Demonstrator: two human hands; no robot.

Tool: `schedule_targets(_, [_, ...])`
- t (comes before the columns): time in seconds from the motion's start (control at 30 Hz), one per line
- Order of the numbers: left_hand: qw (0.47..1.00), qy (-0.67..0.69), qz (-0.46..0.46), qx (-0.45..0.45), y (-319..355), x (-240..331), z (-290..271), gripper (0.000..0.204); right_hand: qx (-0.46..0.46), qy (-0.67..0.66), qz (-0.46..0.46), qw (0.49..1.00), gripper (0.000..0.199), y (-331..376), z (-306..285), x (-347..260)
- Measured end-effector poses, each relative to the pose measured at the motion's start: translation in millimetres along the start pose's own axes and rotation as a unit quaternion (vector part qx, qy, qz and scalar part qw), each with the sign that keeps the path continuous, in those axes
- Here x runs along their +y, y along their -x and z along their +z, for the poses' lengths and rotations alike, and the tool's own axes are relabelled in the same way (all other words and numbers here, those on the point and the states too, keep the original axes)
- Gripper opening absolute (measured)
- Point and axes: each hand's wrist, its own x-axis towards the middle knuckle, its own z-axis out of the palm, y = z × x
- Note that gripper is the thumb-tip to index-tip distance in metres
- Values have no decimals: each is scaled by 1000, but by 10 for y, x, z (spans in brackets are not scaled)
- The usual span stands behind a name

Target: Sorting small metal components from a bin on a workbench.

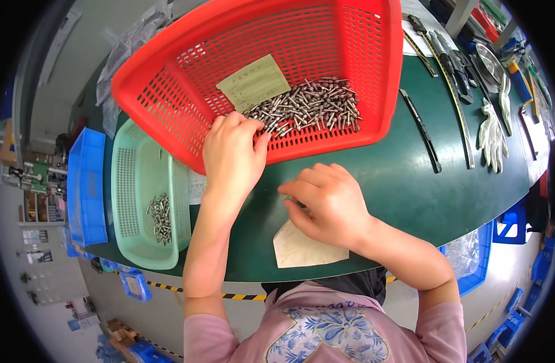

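A red perforated basket (168, 91) rests on the dark green table (410, 181), holding a heap of small metal pins (308, 109) and a yellowish paper slip (254, 81). My left hand (232, 157) reaches over the basket's near rim, fingertips curled into the near edge of the pin heap. My right hand (329, 202) lies on the table in front of the basket, fingers bent and pinched together; whether it holds a pin I cannot tell. Under it lies a pale sheet of paper (302, 251).
A light green basket (138, 199) with a few metal pins (159, 218) sits at the left, a blue bin (87, 187) beyond it. White gloves (492, 133), long metal strips (423, 130) and tools (453, 57) lie at the right. The table edge runs along my body.
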Motion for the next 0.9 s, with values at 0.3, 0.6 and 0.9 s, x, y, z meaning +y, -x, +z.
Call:
schedule_targets(0.3, [999,1,28,25,-77,25,156,12,8,7,-21,1000,17,36,14,-1])
schedule_targets(0.6, [996,-62,-34,56,-164,33,163,17,-13,17,-15,1000,15,37,34,-2])
schedule_targets(0.9, [997,5,-80,-7,-249,9,169,15,-14,21,-16,1000,15,37,25,0])
